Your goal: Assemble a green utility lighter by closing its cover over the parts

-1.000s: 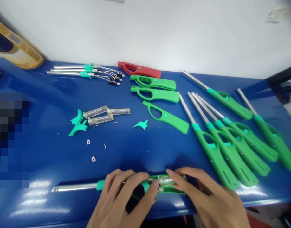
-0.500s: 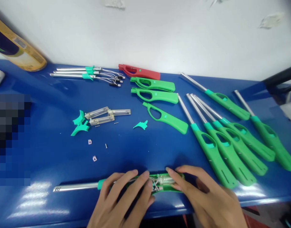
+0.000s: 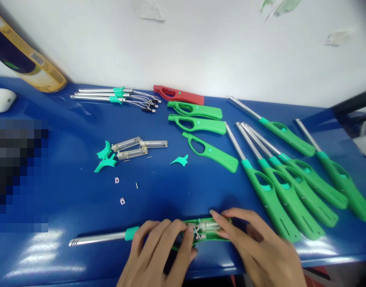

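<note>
At the table's front edge lies a long-nosed gas lighter (image 3: 101,238) with its green handle open, its silver tube pointing left. My left hand (image 3: 160,253) is closed over the handle's front half, fingertips pressing down into it; what lies under them is hidden. Between my hands, white wires (image 3: 197,231) and a clear fuel tank (image 3: 209,226) show inside the shell. My right hand (image 3: 260,245) grips the handle's rear end, thumb and fingers around the tank end. Ahead of my hands are two small pinkish clips (image 3: 122,201) and a screw (image 3: 136,185).
Several assembled green lighters (image 3: 278,207) lie at right. Green handle shells (image 3: 213,153) and a red one (image 3: 180,95) are near the wall. Further left are silver tubes with wires (image 3: 96,95), clear tanks (image 3: 132,153), teal triggers (image 3: 105,162) and a yellow-and-blue container (image 3: 48,75).
My left hand has shifted slightly right, its fingers drawn closer together on the handle. The tube tilts a little more. My right hand keeps its grip. The camera view has moved slightly.
</note>
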Available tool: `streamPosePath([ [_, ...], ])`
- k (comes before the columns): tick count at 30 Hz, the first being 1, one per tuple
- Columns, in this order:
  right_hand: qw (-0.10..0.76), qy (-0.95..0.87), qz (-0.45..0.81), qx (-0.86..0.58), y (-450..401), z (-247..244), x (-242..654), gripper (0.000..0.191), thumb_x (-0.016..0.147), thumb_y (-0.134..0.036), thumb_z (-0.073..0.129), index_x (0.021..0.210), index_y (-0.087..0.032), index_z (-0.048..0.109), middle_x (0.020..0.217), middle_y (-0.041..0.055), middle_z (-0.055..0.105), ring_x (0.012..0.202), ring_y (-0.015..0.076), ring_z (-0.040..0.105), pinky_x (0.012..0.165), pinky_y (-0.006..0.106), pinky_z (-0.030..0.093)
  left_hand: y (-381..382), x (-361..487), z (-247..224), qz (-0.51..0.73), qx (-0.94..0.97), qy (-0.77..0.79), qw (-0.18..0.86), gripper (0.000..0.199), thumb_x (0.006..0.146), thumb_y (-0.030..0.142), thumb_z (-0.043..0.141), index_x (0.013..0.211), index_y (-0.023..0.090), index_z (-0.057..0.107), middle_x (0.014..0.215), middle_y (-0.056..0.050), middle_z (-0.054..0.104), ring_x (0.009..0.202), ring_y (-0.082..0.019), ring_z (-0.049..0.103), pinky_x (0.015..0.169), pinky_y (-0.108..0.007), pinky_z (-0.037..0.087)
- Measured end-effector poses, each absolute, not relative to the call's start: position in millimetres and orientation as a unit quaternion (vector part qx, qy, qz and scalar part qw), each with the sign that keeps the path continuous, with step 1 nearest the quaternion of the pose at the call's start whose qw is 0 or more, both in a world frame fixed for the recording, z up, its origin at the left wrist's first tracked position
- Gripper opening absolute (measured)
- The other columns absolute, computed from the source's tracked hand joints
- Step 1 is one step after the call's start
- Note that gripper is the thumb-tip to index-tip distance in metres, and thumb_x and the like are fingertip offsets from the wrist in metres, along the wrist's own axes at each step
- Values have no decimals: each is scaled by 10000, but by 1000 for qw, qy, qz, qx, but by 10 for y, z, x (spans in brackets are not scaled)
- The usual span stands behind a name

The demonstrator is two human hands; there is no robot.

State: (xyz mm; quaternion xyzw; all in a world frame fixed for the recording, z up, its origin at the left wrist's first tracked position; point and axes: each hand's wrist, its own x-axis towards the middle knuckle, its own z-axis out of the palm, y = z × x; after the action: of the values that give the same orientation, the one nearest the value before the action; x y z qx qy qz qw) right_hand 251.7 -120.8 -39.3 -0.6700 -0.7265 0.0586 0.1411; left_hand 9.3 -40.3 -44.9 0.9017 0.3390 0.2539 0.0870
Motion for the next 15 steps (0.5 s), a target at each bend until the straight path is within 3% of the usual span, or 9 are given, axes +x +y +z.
streamPosePath([
  [10, 177, -717, 59, -672, -1046, -383, 2454, 472, 1108, -159, 428, 1466, -371, 652, 1205, 23, 736, 604, 37, 639, 569, 142, 572, -241, 113, -499, 238, 910, 329, 86, 250, 1096, 187, 538, 1280, 169, 708, 1259, -101, 707, 1198, -259, 638, 1113, -459, 399],
  [15, 177, -740, 48, -648, -988, -359, 2493, 425, 1146, -253, 380, 1450, -325, 668, 1187, 38, 743, 621, 23, 688, 640, 106, 596, -212, 168, -534, 275, 897, 335, 89, 243, 1112, 207, 509, 1229, 184, 721, 1207, -85, 711, 1115, -242, 640, 1041, -444, 404],
])
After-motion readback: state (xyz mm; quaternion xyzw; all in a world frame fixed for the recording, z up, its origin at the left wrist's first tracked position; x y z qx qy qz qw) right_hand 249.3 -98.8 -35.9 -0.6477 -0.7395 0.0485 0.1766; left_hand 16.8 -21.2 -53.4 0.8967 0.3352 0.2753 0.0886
